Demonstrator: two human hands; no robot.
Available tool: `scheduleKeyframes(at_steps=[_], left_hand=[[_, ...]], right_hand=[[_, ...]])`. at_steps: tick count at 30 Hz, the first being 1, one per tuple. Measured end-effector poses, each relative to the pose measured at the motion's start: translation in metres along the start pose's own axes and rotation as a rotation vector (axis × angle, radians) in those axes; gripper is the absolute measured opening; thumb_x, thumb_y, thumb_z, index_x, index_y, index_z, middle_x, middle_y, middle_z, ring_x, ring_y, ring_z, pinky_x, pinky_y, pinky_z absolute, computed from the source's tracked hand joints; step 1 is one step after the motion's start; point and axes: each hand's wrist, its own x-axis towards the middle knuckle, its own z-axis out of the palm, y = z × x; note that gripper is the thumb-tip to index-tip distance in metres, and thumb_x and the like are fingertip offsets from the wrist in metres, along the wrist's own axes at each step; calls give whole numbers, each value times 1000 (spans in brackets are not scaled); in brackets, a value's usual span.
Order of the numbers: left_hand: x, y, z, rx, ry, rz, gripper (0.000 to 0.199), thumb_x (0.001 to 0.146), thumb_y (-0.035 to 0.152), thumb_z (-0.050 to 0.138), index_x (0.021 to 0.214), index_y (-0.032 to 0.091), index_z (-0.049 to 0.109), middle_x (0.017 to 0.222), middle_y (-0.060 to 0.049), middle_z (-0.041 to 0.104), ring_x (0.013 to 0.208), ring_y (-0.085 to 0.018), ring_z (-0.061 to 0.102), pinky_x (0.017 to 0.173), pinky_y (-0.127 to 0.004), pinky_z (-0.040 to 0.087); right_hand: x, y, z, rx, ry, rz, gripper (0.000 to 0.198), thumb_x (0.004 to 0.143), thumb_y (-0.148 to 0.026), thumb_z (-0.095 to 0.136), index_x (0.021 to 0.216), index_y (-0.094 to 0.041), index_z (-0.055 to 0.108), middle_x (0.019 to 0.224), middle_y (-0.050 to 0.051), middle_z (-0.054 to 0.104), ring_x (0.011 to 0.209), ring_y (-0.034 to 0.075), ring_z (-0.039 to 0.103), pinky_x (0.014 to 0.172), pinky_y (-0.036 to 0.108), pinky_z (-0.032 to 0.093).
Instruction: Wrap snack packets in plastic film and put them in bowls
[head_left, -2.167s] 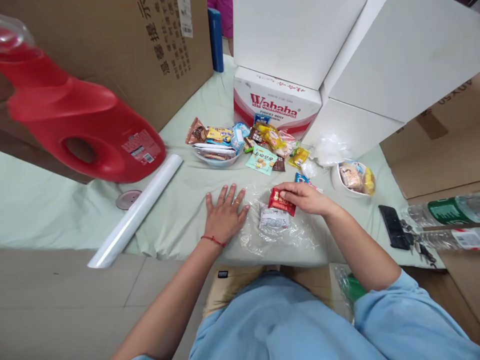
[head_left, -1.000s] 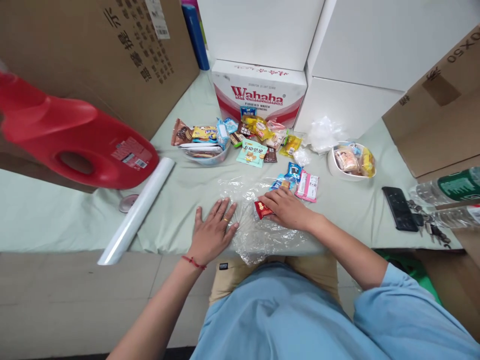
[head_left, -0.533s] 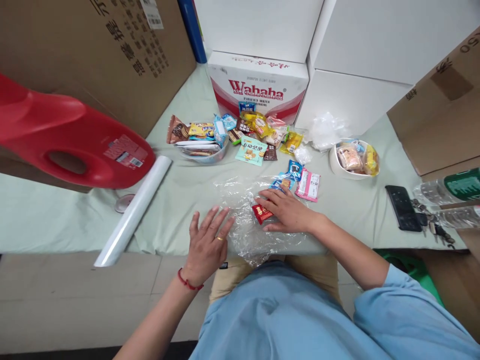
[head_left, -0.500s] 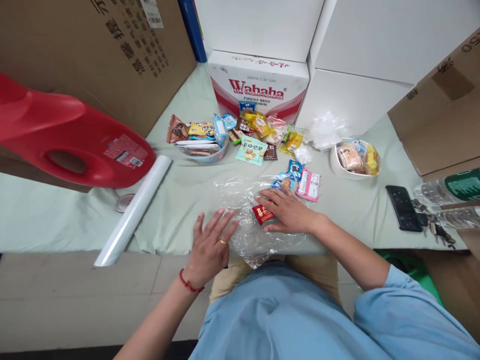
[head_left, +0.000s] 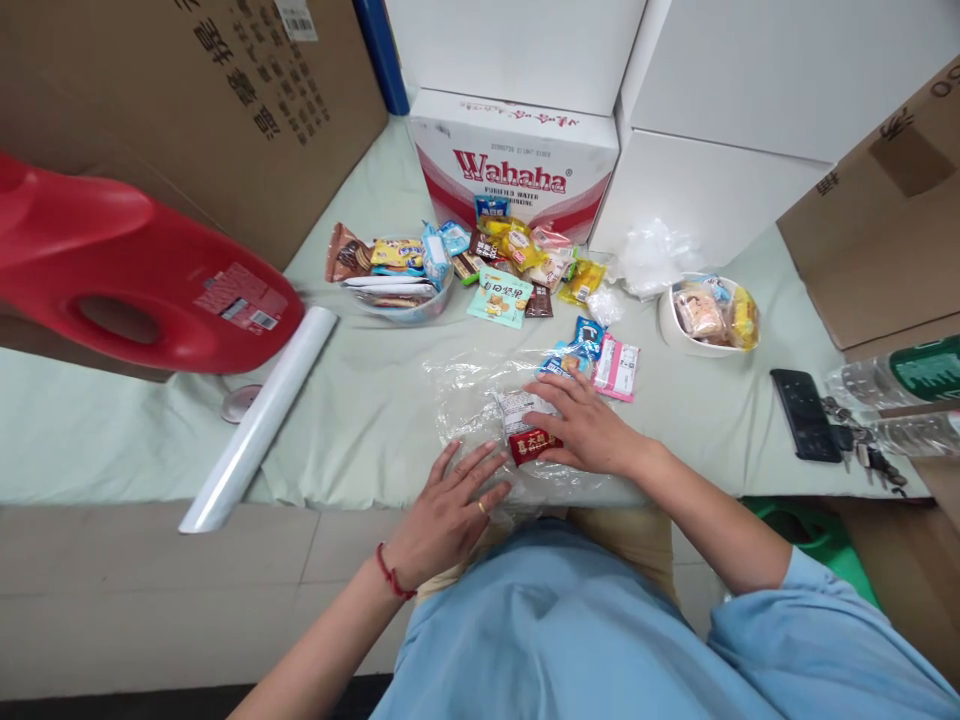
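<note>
- We see our R hand [head_left: 589,430] w/ fingers spread, not curled, over the red snack packet [head_left: 531,447].
- Red packet sits on the clear plastic film [head_left: 461,385] near the table's front edge, just below a white printed packet [head_left: 517,408], partly under our R fingers.
- Our L hand [head_left: 454,515] is open, palm down, at the film's near-left side; hard to say from here if its fingertips touch.
- Beyond our R hand: blue packets [head_left: 589,337] & pink-and-white packet [head_left: 616,368], side by side.
- Farther back: clear tub [head_left: 420,312] of snacks on L, loose pile in the middle against the Wahaha carton [head_left: 510,170], white bowl [head_left: 686,340] w/ snacks on R.
- Far R: phone [head_left: 806,415] next to keys [head_left: 866,450].
</note>
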Motion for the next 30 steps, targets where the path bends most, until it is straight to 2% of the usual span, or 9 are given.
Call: scheduleKeyframes(at_steps=[5, 8, 10, 13, 15, 19, 21, 25, 30], left_hand=[[-4, 4, 8, -33, 21, 17, 33, 91, 8, 57, 116, 26, 70, 145, -7, 64, 150, -25, 42, 129, -57, 23], [-7, 1, 9, -99, 56, -28, 36, 91, 5, 52, 115, 24, 70, 134, -9, 70, 143, -23, 51, 126, -56, 30], [-6, 0, 9, -132, 71, -41, 38, 92, 6, 50, 118, 23, 69, 130, -10, 72, 139, -23, 55, 125, -55, 31], [-2, 2, 6, -168, 96, -45, 31, 95, 9, 51, 116, 23, 69, 123, -8, 75, 135, -21, 58, 125, -54, 31], [3, 5, 3, -184, 133, -57, 23, 96, 12, 54, 109, 24, 69, 116, -5, 77, 132, -21, 60, 124, -52, 33], [19, 7, -5, -182, 256, -135, 15, 98, 15, 56, 96, 24, 67, 104, -3, 77, 124, -20, 64, 118, -50, 40], [30, 6, -8, -178, 337, -194, 14, 98, 17, 56, 92, 23, 66, 98, -3, 76, 120, -21, 65, 113, -47, 45], [58, -4, -11, -143, 483, -364, 23, 101, 26, 54, 80, 23, 62, 85, -4, 71, 107, -21, 65, 97, -41, 51], [85, -25, -7, -5, 465, -624, 39, 104, 41, 47, 72, 22, 58, 79, -5, 66, 92, -22, 61, 85, -38, 45]], right_hand=[[-1, -12, 7, 28, 66, 16, 17, 97, -24, 62, 112, -25, 72, 149, 10, 57, 149, 31, 36, 126, 62, 18], [1, -13, 2, 127, 60, 61, 17, 100, -20, 56, 105, -25, 72, 124, 9, 71, 142, 29, 46, 124, 60, 22], [6, -11, -6, 215, 80, 75, 17, 101, -21, 54, 104, -24, 70, 109, 8, 74, 135, 28, 52, 121, 57, 27], [19, -7, -15, 342, 159, 140, 14, 100, -22, 54, 103, -23, 68, 105, 8, 73, 126, 27, 56, 111, 48, 39], [31, -2, -17, 377, 169, 207, 11, 97, -20, 57, 101, -21, 68, 105, 9, 72, 120, 26, 58, 104, 43, 43], [52, 12, -11, 435, 24, 290, 8, 91, -16, 63, 95, -18, 70, 93, 6, 72, 95, 22, 62, 90, 34, 45], [58, 20, -10, 476, -17, 301, 5, 89, -17, 67, 92, -17, 70, 88, 4, 72, 89, 19, 62, 86, 30, 44], [65, 32, -13, 613, -130, 326, 4, 83, -20, 70, 85, -17, 70, 82, 0, 70, 80, 15, 62, 77, 26, 44], [73, 42, -16, 799, -255, 378, 15, 78, -29, 71, 85, -16, 67, 76, -3, 65, 69, 12, 57, 67, 23, 41]])
